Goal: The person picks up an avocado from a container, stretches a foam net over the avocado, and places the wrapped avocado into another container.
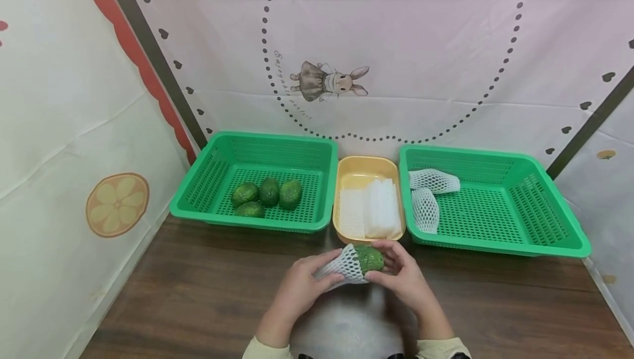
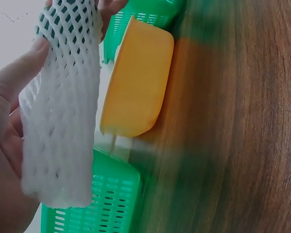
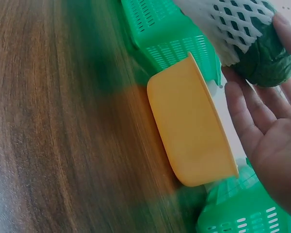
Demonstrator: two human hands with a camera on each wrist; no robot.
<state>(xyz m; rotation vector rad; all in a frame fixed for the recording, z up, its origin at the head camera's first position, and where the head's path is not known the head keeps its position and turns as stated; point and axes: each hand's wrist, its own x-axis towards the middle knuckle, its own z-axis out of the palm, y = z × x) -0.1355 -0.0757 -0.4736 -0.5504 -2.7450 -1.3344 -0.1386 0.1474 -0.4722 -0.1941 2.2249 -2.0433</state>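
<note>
An avocado (image 1: 370,259) is partly inside a white foam net sleeve (image 1: 346,266), its bare end facing right. My left hand (image 1: 299,288) holds the sleeve, the thumb pressed on the mesh. In the left wrist view, the tail of the sleeve (image 2: 60,141) hangs flat past the palm. At the uncovered end, my right hand (image 1: 407,277) grips the avocado between thumb and fingers. The right wrist view shows the mesh edge stretched partway over the dark green skin of the avocado (image 3: 269,60).
Several avocados (image 1: 269,191) lie in the left green basket (image 1: 198,217). A yellow tray (image 1: 369,165) with stacked foam sleeves (image 1: 381,207) stands between the baskets. Two net-covered pieces (image 1: 426,210) rest at the left side of the right green basket (image 1: 535,250). Everything stands on a brown wooden table (image 1: 198,293).
</note>
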